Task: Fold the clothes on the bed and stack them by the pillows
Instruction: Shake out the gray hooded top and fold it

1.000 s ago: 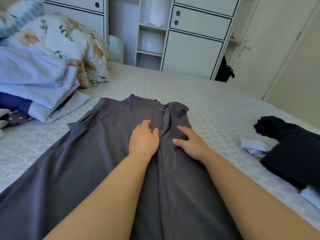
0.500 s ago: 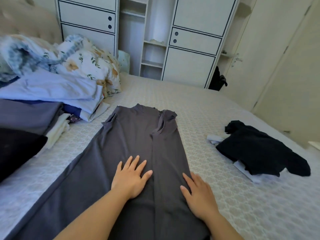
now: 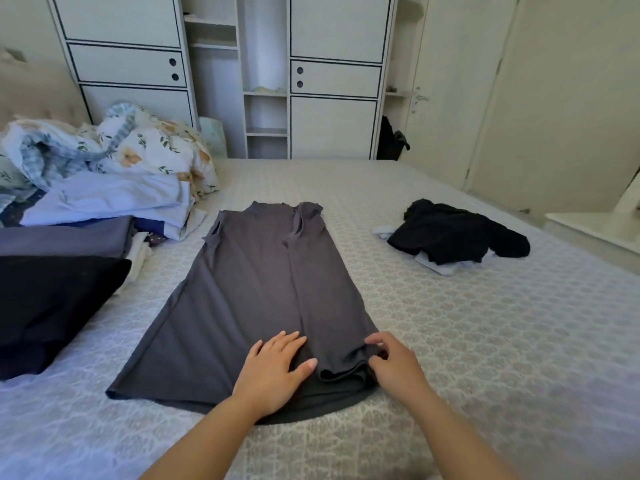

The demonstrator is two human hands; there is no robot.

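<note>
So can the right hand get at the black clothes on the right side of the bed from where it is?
Probably yes: the right hand pinches the grey dress hem, and only bare bedspread lies between it and the black clothes. It would need to let go and stretch forward.

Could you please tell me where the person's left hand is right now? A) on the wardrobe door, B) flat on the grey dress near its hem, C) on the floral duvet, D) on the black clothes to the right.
B: the left hand lies flat, fingers spread, on the grey dress near its hem.
</note>
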